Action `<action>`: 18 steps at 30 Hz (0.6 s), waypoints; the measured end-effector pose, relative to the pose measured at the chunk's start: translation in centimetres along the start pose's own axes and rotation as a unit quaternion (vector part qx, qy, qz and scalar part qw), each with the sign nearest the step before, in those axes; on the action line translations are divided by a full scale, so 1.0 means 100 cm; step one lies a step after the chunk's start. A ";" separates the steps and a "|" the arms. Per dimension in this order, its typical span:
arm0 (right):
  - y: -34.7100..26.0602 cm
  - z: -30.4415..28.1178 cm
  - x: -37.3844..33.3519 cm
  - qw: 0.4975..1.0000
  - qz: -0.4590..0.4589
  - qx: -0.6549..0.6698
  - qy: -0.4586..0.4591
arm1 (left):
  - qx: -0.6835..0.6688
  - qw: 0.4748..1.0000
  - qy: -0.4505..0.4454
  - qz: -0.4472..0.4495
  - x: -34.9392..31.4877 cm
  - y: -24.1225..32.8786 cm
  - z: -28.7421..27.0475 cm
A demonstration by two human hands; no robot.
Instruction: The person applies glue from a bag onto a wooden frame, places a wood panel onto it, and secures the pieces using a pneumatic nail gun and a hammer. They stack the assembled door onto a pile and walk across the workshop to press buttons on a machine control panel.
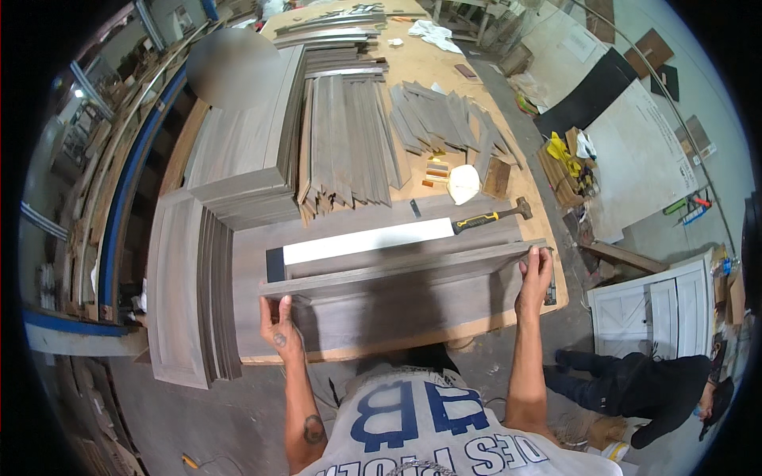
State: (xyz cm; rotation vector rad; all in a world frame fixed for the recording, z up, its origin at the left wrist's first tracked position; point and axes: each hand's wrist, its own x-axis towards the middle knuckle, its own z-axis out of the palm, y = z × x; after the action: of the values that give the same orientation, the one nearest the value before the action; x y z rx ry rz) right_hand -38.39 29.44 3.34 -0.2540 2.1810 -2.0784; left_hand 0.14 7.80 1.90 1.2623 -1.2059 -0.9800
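A long grey wood-grain board (405,268) stands on edge across the near part of the table. My left hand (282,327) grips its left end, thumb and fingers closed on the lower corner. At the other end my right hand (535,279) pinches the board's top corner. Under it lies a wide grey panel (381,325), partly in shadow. Just behind the board rests a long white strip (365,240) with a dark block (275,264) at its left end. A hammer (488,220) with a black and yellow handle lies by the strip's right end.
Stacked grey panels (178,285) stand at the left edge, near a large stack (246,151). Farther back are mitred grey strips (349,143), shorter pieces (432,119) and a white rounded item (463,185). A person in dark clothes (643,389) bends near a white cabinet (651,313).
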 end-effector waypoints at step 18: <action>0.135 0.055 -0.035 0.929 0.196 0.030 -0.313 | 0.296 0.684 -0.221 0.629 -0.026 0.337 0.091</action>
State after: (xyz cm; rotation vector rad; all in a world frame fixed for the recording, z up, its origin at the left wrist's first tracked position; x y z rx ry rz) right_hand -34.37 25.37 -10.56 -0.3762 1.6212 -1.5584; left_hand -12.40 12.18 34.27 0.2896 -2.3781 0.2326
